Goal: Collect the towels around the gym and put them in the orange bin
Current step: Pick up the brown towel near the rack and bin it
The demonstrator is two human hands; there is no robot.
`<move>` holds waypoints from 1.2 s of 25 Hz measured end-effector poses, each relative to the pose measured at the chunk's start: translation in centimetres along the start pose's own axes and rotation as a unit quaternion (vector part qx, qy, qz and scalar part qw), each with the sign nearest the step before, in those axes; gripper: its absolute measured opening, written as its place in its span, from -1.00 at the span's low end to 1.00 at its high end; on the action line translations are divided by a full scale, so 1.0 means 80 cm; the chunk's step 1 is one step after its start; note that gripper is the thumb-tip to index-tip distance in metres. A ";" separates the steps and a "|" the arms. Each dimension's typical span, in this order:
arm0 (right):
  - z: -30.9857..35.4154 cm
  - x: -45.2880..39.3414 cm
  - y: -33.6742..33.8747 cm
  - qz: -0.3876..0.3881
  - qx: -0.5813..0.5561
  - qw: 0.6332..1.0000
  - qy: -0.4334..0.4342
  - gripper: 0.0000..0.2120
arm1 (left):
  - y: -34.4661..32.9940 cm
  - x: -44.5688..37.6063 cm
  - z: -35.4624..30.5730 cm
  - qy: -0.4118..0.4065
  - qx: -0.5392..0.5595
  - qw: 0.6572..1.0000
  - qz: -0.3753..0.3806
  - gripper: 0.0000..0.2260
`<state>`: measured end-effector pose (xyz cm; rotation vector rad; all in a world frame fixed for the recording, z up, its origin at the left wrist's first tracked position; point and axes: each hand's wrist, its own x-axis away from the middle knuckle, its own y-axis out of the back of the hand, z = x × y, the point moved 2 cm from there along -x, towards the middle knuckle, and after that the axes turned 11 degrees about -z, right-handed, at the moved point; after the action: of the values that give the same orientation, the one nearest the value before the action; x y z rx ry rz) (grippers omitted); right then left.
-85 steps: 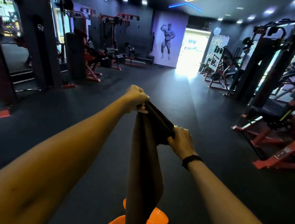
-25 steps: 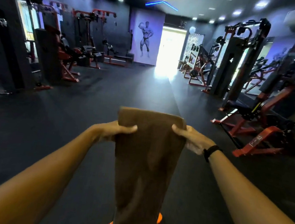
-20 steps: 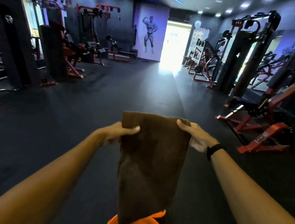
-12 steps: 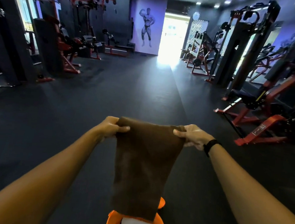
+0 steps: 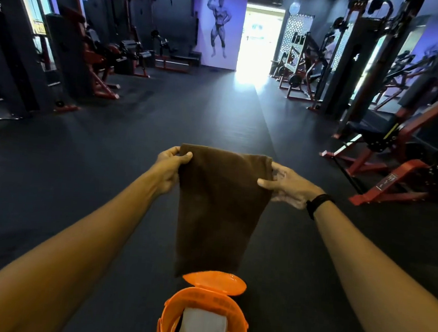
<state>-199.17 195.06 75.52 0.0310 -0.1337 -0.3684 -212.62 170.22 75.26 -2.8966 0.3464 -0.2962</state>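
Observation:
A brown towel (image 5: 219, 208) hangs folded in front of me, held by its top edge. My left hand (image 5: 171, 165) pinches the top left corner and my right hand (image 5: 287, 185) pinches the top right side, thumb on the front. Straight below the towel's lower edge stands the orange bin (image 5: 167, 320) with its lid (image 5: 214, 282) flipped open. Inside the bin lies a folded white towel (image 5: 203, 328) on top of something dark.
Dark rubber floor (image 5: 106, 169) stretches ahead to a bright doorway (image 5: 261, 37). Red and black weight machines (image 5: 400, 144) line the right side, and more machines (image 5: 71, 55) stand along the left wall.
The towel went from bunched lengthwise to spread flat and folded shorter between both hands. It now hangs higher above the bin, which shows fully with its lid open.

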 end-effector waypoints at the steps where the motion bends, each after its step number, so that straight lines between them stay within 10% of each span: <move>1: 0.000 -0.002 -0.001 -0.021 0.013 1.000 0.012 -0.57 | -0.001 -0.003 0.000 -0.004 -0.014 1.000 -0.015 -0.92; 10: 0.001 -0.011 0.003 -0.197 0.027 0.973 0.116 -0.71 | 0.013 -0.017 -0.009 -0.116 -0.200 0.972 -0.046 -0.61; 15: -0.007 -0.012 0.003 -0.089 0.077 0.991 0.066 -0.44 | 0.016 -0.016 -0.010 -0.155 -0.228 0.961 -0.036 -0.64; 20: -0.003 -0.013 0.004 -0.277 0.308 0.893 0.178 -0.58 | 0.012 -0.009 -0.012 -0.263 -0.392 0.881 -0.019 -0.77; 25: -0.009 -0.019 0.005 -0.276 0.415 0.836 0.230 -0.85 | 0.007 -0.017 -0.009 -0.277 -0.423 0.862 -0.029 -0.83; 30: -0.010 -0.013 0.006 -0.161 0.441 0.870 0.149 -0.82 | 0.011 -0.032 0.003 -0.185 -0.535 0.824 0.010 -0.90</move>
<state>-199.86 195.86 74.64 1.0287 0.0216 -0.6069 -215.20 170.11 74.35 -3.8877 0.6197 0.7150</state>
